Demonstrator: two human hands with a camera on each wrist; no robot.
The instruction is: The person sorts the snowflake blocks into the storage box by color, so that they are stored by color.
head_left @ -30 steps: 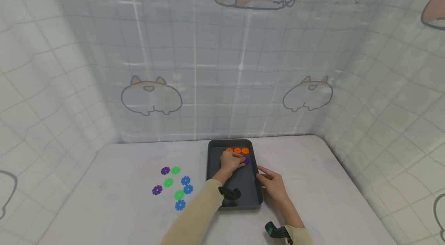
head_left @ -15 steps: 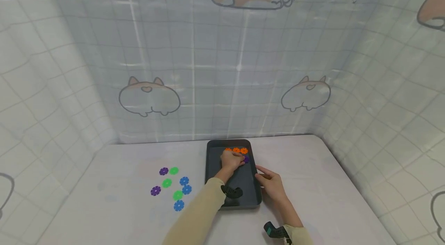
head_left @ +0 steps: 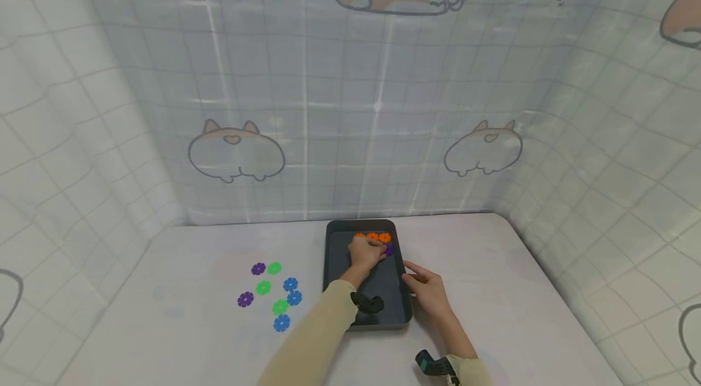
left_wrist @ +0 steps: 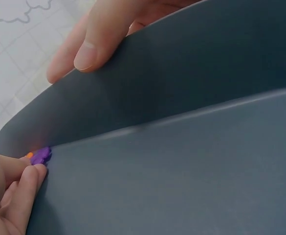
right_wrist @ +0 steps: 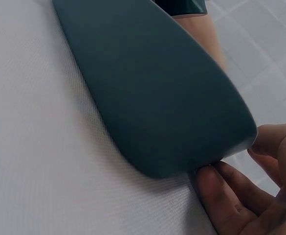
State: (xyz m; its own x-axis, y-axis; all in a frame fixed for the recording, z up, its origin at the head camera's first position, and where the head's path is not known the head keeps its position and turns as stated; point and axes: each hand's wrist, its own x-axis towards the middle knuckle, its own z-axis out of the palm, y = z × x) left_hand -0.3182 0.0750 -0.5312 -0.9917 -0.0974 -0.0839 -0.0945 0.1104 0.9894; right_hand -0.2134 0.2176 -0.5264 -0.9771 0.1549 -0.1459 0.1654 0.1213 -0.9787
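Observation:
My left hand [head_left: 366, 253] is inside a dark rectangular baking tray [head_left: 391, 307], near its far right corner. Thumb and fingers pinch a purple flower-shaped disc [left_wrist: 41, 155] low against the tray wall in the left wrist view. Just beyond it lies a row of orange flower-shaped discs [head_left: 385, 238], partly covered by the hand. My right hand [head_left: 429, 294] holds the tray's right side; the left wrist view shows its thumb [left_wrist: 86, 56] over the rim, and the right wrist view shows fingers [right_wrist: 221, 191] against the outer wall.
Left of the tray, on the white tabletop [head_left: 191, 313], lie loose flower-shaped discs: two purple [head_left: 245, 299], three green [head_left: 263, 287] and three blue [head_left: 282, 322]. A patterned curtain [head_left: 350, 100] stands behind and along both sides.
The left hand and its purple disc have shifted very slightly within the tray, closer to the orange row. The right hand keeps its place on the tray.

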